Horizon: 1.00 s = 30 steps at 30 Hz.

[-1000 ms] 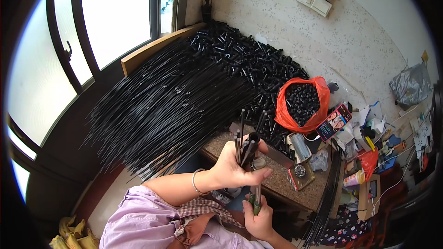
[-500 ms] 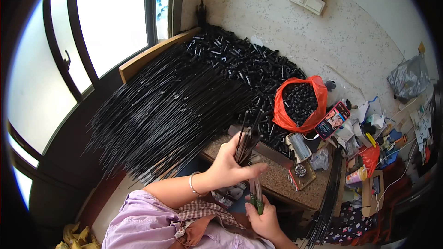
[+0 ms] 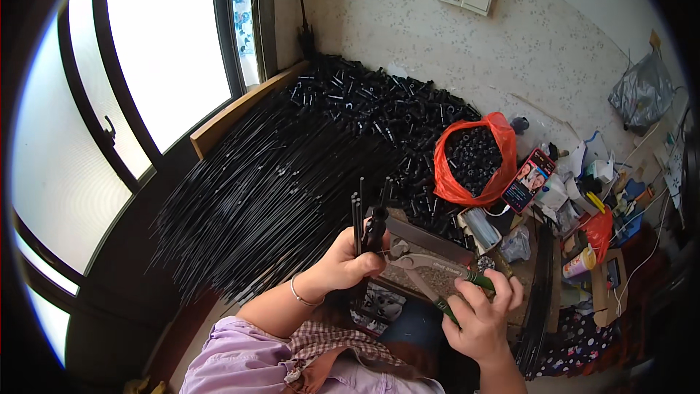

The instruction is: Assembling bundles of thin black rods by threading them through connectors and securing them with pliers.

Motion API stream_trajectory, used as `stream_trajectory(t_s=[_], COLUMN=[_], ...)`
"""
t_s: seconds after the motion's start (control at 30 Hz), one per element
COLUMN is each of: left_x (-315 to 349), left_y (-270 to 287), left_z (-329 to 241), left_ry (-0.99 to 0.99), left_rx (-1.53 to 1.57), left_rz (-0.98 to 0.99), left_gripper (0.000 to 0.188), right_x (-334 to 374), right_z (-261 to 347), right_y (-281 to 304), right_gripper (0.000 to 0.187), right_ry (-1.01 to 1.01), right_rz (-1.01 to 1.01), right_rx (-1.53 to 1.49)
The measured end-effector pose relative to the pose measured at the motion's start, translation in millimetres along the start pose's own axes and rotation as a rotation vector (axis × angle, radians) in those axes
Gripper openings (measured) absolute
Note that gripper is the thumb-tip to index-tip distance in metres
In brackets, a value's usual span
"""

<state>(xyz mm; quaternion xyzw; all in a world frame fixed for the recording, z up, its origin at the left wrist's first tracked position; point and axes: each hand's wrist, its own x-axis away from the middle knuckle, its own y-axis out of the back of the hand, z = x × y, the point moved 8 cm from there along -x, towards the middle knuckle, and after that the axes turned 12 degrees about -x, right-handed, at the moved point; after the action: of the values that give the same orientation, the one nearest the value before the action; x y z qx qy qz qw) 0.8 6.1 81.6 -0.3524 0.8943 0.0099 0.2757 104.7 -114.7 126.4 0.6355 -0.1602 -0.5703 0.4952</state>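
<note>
My left hand [image 3: 341,263] is closed around a small upright bundle of thin black rods [image 3: 356,217] and a thicker black tube-shaped fitting [image 3: 376,226]. In my right hand [image 3: 484,319] are end-cutting pliers [image 3: 430,263] with green-covered handles, the handles spread wide apart. The pliers' head is right beside my left thumb and the lower part of the fitting; a thin wire seems to run between them. Whether the jaws touch the fitting I cannot tell. Beyond my hands spreads a large heap of long black rods [image 3: 255,204].
Behind the rods lies a pile of short black fittings [image 3: 364,102], held by a wooden board [image 3: 244,113]. A red plastic bag [image 3: 444,184] holds small black parts. To the right are a lit phone [image 3: 528,181], clutter, a paper cup [image 3: 580,262] and another rod bundle [image 3: 537,284].
The pliers have swung from hanging below my left hand to lying across beside it, and their handles have spread. My right hand has moved right and up. The left still grips its bundle.
</note>
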Motion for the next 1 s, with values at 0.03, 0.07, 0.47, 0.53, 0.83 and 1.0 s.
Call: stream_trajectory(t_s=[0.03, 0.07, 0.47, 0.53, 0.83, 1.0], left_x=[1, 0, -4, -8, -32, -38], left_y=[0, -2, -2, -9, -9, -21], left_z=[3, 1, -3, 4, 17, 16], left_ry=[0.034, 0.018, 0.025, 0.066, 0.170, 0.160], left_rx=[0.021, -0.005, 0.034, 0.058, -0.137, -0.099], left_rz=[-0.006, -0.020, -0.065, -0.026, -0.287, -0.193], left_gripper=[0.029, 0.033, 0.036, 0.036, 0.018, 0.023], right_x=[0, 0, 65, 67, 37, 61], right_z=[7, 9, 18, 24, -78, -38], right_y=[4, 5, -106, -115, -55, -92], right_gripper=[0.016, 0.014, 0.028, 0.027, 0.033, 0.029], right_ry=[0.089, 0.101, -0.877, -0.833, -0.621, -1.021], right_rz=[-0.052, -0.071, 0.328, 0.364, 0.038, 0.679], right_rx=[0.150, 0.195, -2.627, -2.794, -0.909, -1.891])
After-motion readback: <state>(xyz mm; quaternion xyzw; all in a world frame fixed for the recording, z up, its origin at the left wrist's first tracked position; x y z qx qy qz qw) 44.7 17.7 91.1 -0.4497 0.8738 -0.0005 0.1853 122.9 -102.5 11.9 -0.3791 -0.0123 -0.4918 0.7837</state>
